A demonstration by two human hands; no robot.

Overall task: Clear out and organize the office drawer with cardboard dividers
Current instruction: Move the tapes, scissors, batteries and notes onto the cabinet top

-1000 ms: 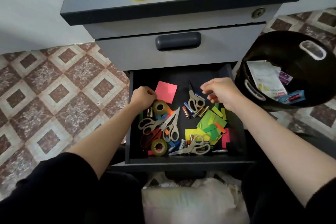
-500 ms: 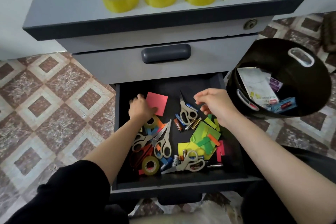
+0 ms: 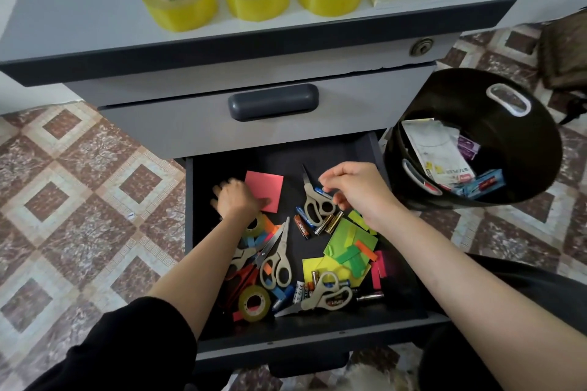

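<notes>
**Open drawer, loose stationery: handling notes**

The drawer is pulled out, its contents loose on the dark floor. The left hand is at the left edge of the pink sticky pad, touching or just over it. Motion blur makes its fingers unreadable. The right hand hovers above the beige scissors and the batteries, fingers curled toward the thumb. I cannot tell whether it pinches anything. The pad lies between the hands.

Judgement:
- **Pad:** light, flat, slightly floppy; lift by one edge.
- **Scissors:** stiff, with pointed blades; take by the handle loops.
- **Batteries:** smooth and likely to roll; pinch across the barrel.
- **Loose paper notes**, on the person's side of the right hand: flimsy; gather flat, not singly.
</notes>
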